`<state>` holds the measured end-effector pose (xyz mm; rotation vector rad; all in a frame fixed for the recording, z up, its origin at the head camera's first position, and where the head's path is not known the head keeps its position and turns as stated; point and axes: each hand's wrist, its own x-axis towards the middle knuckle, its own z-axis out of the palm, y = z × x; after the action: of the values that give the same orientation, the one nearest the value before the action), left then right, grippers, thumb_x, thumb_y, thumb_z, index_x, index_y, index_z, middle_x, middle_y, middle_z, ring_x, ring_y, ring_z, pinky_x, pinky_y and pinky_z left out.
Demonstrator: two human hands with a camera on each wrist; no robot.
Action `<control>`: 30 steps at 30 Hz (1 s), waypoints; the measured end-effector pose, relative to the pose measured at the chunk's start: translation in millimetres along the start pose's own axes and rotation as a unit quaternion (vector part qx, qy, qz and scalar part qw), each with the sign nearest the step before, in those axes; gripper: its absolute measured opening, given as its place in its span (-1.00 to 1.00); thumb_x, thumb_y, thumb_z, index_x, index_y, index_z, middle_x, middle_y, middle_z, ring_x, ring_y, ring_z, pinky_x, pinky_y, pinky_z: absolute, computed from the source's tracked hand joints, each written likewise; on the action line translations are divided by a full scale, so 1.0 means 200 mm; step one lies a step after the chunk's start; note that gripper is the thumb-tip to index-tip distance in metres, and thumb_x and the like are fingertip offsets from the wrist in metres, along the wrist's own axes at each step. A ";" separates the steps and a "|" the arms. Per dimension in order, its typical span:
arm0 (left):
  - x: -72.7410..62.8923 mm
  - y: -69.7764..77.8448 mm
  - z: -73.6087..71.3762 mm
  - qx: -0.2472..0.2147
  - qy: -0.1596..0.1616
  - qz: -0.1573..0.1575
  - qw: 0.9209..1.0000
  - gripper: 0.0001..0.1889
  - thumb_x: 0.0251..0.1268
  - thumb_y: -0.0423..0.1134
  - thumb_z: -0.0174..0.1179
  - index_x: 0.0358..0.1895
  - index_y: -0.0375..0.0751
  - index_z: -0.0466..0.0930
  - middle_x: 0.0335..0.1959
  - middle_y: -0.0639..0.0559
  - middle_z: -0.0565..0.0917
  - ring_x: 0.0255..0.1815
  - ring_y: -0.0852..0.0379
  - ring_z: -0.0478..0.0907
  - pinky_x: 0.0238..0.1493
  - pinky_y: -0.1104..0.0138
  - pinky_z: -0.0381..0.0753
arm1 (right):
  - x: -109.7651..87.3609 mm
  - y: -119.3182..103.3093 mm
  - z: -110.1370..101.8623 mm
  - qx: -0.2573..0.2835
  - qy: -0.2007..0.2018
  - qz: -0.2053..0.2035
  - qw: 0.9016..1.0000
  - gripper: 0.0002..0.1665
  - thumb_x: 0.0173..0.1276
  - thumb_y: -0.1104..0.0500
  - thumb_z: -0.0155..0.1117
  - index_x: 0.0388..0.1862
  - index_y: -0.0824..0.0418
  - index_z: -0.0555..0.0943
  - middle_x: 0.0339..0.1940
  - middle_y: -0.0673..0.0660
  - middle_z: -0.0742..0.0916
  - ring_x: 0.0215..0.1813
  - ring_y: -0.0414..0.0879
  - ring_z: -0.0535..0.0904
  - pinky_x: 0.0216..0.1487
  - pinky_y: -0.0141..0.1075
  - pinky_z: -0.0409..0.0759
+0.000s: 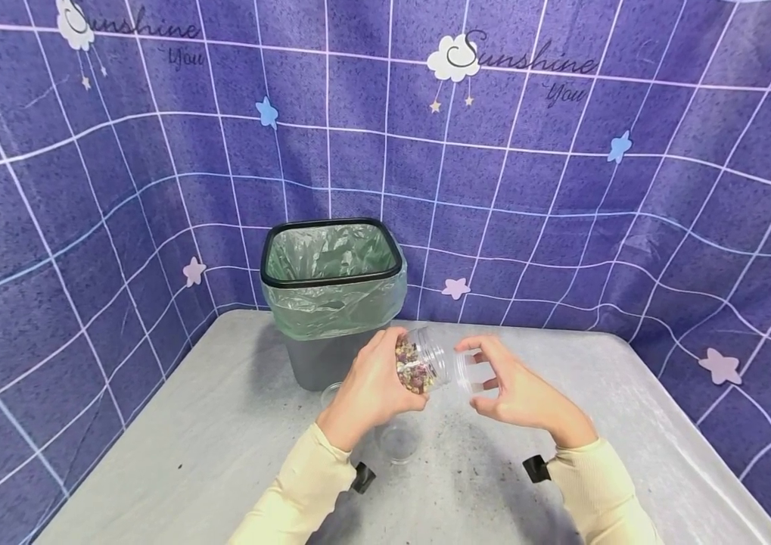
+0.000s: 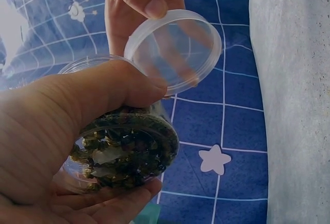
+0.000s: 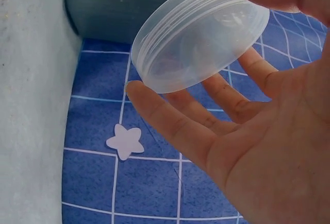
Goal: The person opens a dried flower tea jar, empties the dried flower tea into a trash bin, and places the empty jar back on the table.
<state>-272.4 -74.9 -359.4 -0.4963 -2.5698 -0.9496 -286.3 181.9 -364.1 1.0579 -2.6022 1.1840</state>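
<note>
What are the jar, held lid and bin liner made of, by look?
Jar: clear, glossy, likely plastic, though glass isn't ruled out; contents show through.
Lid: probably plastic, smooth and slightly milky; see-through but hazy.
Bin liner: apparently thin plastic film, green with a sheen; translucent and crinkled.

Grey bin [image 1: 305,362], black rectangular rim [image 1: 331,282], translucent green plastic liner [image 1: 340,310] — just beyond left hand [image 1: 373,382]. Pale grey tabletop [image 1: 201,431] beneath it and right hand [image 1: 520,390]. Purple-blue, white-gridded, star-printed fabric [image 1: 358,155] — beyond both.
</note>
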 end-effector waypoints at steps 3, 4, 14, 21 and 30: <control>0.00 0.00 -0.01 -0.001 0.004 -0.002 1.000 0.03 -0.44 -0.12 0.70 0.34 -0.17 0.44 0.10 -0.04 0.61 0.01 -0.04 0.61 0.07 0.13 0.64 | 0.01 0.00 0.00 -0.003 -0.003 0.005 1.000 -0.10 0.03 0.46 0.38 0.39 0.10 0.35 0.37 0.13 0.47 0.30 0.23 0.52 0.02 0.00 0.72; 0.00 0.00 -0.01 0.000 0.005 -0.003 1.000 0.03 -0.44 -0.12 0.70 0.33 -0.16 0.44 0.10 -0.04 0.61 0.01 -0.03 0.61 0.06 0.13 0.64 | 0.01 0.00 0.00 -0.003 -0.004 0.008 1.000 -0.10 0.02 0.46 0.38 0.39 0.10 0.35 0.37 0.14 0.47 0.30 0.23 0.52 0.01 -0.02 0.72; 0.00 0.00 -0.02 0.000 0.007 -0.004 1.000 0.01 -0.42 -0.11 0.70 0.32 -0.11 0.44 0.09 -0.01 0.61 -0.01 -0.02 0.61 0.02 0.15 0.64 | -0.05 0.02 0.00 -0.028 -0.007 0.014 1.000 -0.09 -0.01 0.43 0.38 0.38 0.10 0.37 0.39 0.13 0.47 0.28 0.22 0.50 -0.02 -0.12 0.73; -0.01 0.01 -0.02 -0.006 0.007 -0.005 1.000 0.02 -0.43 -0.13 0.69 0.34 -0.14 0.43 0.12 -0.02 0.61 0.03 -0.05 0.61 0.05 0.13 0.65 | -0.09 0.04 0.00 -0.045 -0.011 0.029 0.998 -0.09 -0.01 0.40 0.39 0.38 0.07 0.37 0.37 0.09 0.48 0.27 0.17 0.50 -0.06 -0.13 0.71; 0.00 0.00 -0.02 -0.008 0.007 0.000 1.000 0.02 -0.42 -0.12 0.69 0.35 -0.16 0.43 0.11 -0.03 0.61 0.03 -0.04 0.61 0.06 0.13 0.65 | -0.13 0.05 0.00 -0.066 -0.013 0.040 0.997 -0.10 -0.03 0.37 0.40 0.37 0.09 0.39 0.34 0.09 0.50 0.26 0.15 0.50 -0.07 -0.16 0.70</control>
<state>-271.4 -77.6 -355.6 -0.4925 -2.5506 -0.9721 -272.6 201.1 -380.6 0.9584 -2.7230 1.0039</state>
